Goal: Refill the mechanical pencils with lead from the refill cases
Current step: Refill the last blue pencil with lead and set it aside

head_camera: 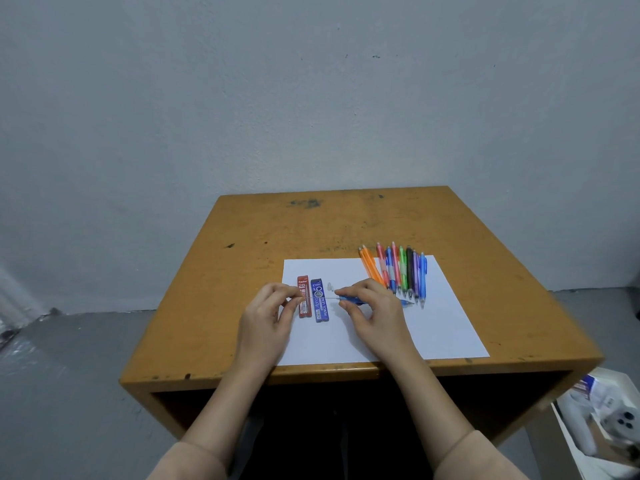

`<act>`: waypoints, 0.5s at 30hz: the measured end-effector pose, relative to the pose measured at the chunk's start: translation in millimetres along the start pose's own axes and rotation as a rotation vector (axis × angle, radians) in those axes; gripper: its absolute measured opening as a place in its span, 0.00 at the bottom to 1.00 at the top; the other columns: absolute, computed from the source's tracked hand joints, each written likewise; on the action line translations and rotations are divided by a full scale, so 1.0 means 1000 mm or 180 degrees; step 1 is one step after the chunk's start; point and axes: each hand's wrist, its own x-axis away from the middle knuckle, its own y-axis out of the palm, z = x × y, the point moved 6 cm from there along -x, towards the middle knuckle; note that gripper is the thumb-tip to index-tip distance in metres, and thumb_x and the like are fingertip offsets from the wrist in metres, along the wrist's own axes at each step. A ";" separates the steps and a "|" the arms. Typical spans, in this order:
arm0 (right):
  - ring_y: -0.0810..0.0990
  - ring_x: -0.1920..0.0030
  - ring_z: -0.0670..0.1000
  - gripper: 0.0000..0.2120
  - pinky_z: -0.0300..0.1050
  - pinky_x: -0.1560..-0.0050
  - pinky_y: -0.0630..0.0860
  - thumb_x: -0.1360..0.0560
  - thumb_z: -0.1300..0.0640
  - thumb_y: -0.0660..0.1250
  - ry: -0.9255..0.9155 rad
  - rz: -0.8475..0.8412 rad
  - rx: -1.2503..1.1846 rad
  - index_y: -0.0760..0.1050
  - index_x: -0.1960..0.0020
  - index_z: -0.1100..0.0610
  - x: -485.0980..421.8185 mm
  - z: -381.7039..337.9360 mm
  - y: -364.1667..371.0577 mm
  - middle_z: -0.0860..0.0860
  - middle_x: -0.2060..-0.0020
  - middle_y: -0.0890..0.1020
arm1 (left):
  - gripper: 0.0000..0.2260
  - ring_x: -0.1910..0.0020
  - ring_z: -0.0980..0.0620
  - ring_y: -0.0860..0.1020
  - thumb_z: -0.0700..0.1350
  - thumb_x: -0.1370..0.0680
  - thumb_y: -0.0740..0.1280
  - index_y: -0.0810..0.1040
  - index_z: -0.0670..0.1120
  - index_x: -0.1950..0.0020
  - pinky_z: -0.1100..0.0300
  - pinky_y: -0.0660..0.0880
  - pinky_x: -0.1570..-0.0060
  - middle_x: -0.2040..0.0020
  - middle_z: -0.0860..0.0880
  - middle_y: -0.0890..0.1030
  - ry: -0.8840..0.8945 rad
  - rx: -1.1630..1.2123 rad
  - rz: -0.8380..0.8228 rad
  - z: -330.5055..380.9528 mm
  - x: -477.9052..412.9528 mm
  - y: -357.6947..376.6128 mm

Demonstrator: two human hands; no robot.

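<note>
Over the paper (443, 327), the left hand (266, 308) pinches a lead (322, 298); the right hand (372, 306) grips a blue pencil (349, 300).

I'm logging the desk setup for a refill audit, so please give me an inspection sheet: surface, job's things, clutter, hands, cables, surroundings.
Surface: scuffed wooden table with a white paper sheet laid on it.
Job's things: red refill case and blue refill case side by side on the sheet; row of coloured pencils at its far right corner; small clear cap beside the blue case.
Clutter: nothing seen.
Hands: left hand pinches a lead stick; right hand holds a blue pencil, the lead pointing at its rear end.
Cables: nothing seen.
Surroundings: grey wall, grey floor, open white box on the floor at right.
</note>
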 end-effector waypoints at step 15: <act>0.73 0.53 0.40 0.12 0.27 0.51 0.67 0.25 0.60 0.69 -0.0007 -0.0019 0.0029 0.81 0.43 0.54 0.000 0.002 0.002 0.44 0.54 0.77 | 0.02 0.61 0.59 0.76 0.41 0.26 0.71 0.82 0.44 0.55 0.65 0.73 0.63 0.57 0.53 0.80 0.0016 -0.0220 -0.0128 0.010 -0.001 0.003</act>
